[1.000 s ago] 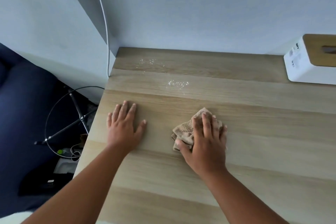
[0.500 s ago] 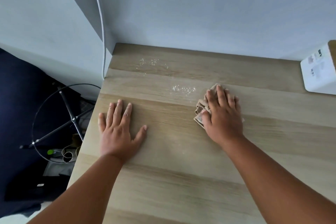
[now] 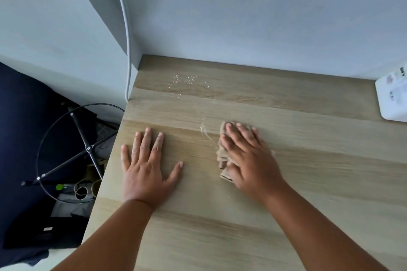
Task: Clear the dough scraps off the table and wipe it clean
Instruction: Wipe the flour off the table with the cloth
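Beige cloth (image 3: 222,156) under the flat right hand (image 3: 248,160) has slid nearer, smearing specks (image 3: 204,130).

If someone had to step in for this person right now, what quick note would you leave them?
Left hand: flat on the wooden table, open, holding nothing.
Right hand: pressed flat on a folded beige cloth, mid-wipe.
Things: a streak of white residue lies just left of the cloth; a patch of small white dough crumbs sits near the back left corner. A white box stands at the right edge.
Done: the near part of the table looks clean.
Left: wipe up the streak and the back crumbs.
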